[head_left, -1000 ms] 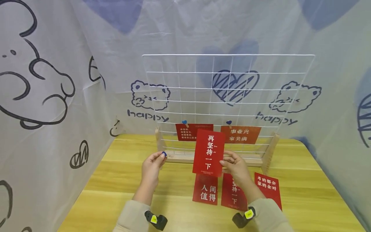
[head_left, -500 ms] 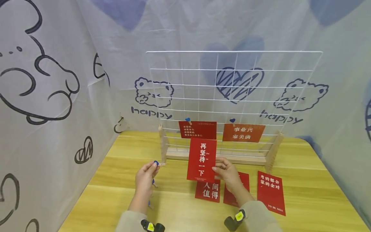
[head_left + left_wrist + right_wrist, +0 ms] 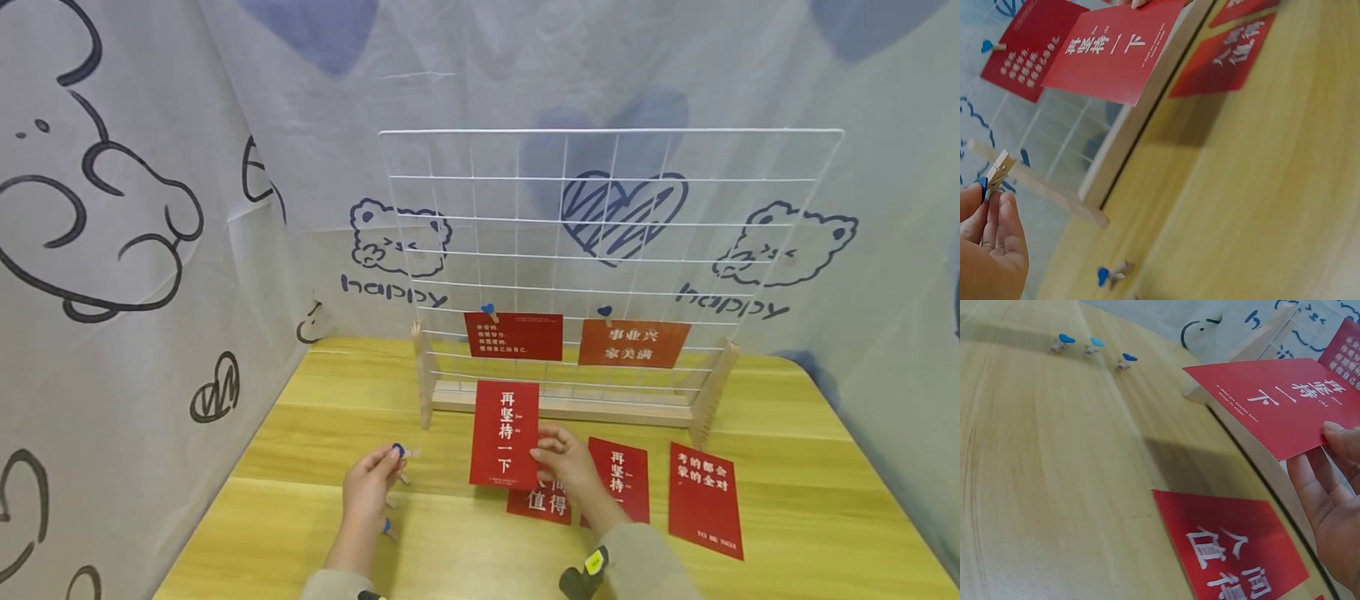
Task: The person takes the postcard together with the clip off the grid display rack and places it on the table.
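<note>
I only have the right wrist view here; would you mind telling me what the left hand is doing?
Observer: The left hand pinches a small wooden clip with a blue heart between its fingertips.
Operator: Thank you. How many cards already hang on the grid?
Observer: Two: a red card and an orange card, each clipped to the white wire grid.
Operator: And how many cards lie flat on the table?
Observer: Three red ones lie flat; the right hand holds a fourth card upright before the grid.
</note>
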The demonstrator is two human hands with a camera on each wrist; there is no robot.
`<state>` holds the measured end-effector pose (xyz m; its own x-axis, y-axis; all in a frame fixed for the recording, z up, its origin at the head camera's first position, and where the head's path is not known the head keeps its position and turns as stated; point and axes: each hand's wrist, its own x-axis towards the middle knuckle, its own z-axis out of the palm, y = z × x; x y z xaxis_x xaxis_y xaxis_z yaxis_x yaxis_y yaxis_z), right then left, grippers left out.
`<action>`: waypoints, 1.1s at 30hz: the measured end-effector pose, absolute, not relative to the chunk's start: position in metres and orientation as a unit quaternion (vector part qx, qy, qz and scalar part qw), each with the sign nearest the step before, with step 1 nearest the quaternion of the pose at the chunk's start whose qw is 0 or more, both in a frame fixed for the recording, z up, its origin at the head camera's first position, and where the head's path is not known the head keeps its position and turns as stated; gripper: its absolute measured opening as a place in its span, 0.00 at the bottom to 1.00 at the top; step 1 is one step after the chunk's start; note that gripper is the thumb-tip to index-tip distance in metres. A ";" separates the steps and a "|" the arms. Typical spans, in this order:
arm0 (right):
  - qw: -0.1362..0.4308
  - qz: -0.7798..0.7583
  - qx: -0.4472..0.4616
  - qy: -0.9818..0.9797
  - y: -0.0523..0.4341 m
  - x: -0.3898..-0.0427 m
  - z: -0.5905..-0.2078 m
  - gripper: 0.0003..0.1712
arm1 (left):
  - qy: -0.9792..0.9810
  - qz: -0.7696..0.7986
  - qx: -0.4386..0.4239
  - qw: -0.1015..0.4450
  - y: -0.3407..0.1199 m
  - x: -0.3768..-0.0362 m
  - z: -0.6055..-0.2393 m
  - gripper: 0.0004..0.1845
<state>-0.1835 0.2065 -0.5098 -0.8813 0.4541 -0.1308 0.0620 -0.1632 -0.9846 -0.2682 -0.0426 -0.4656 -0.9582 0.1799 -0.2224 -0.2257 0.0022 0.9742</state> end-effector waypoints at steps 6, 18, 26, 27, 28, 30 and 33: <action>0.117 0.741 -0.211 -0.626 0.201 -0.186 -0.517 0.21 | 0.723 0.674 -0.016 0.153 -0.056 -0.262 -0.484 0.17; 0.093 0.750 -0.210 -0.620 0.189 -0.189 -0.533 0.21 | 0.772 0.614 -0.023 0.166 -0.091 -0.257 -0.511 0.16; 0.079 0.748 -0.193 -0.630 0.181 -0.197 -0.540 0.22 | 0.743 0.642 -0.069 0.177 -0.121 -0.266 -0.516 0.17; 0.076 0.747 -0.192 -0.632 0.180 -0.198 -0.541 0.22 | 0.740 0.643 -0.076 0.180 -0.124 -0.266 -0.517 0.17; 0.074 0.745 -0.188 -0.635 0.179 -0.198 -0.542 0.22 | 0.741 0.641 -0.081 0.183 -0.127 -0.267 -0.517 0.17; 0.071 0.745 -0.187 -0.636 0.177 -0.198 -0.544 0.23 | 0.745 0.633 -0.092 0.190 -0.131 -0.268 -0.518 0.17; 0.069 0.745 -0.188 -0.636 0.176 -0.200 -0.547 0.23 | 0.751 0.619 -0.104 0.202 -0.134 -0.270 -0.520 0.17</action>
